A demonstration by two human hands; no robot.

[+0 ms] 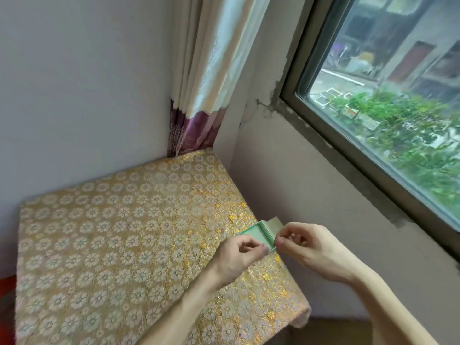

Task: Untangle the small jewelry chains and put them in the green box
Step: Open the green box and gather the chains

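Open green card box [254, 232] sits on gold floral tablecloth [119, 240] near grey-framed window [388, 100]; left hand [237, 257] and right hand [308, 247] curl over it, grip unclear.

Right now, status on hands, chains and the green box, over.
Left hand and right hand: fingers curled, nearly meeting at the green box. Box open. Chains too fine to see. Nothing in the way.

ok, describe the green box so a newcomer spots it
Find the table draped in gold floral cloth beside the window. At its window-side edge, just beyond the left hand and right hand, lies a shallow open box. Nothing else on the cloth is mint green.
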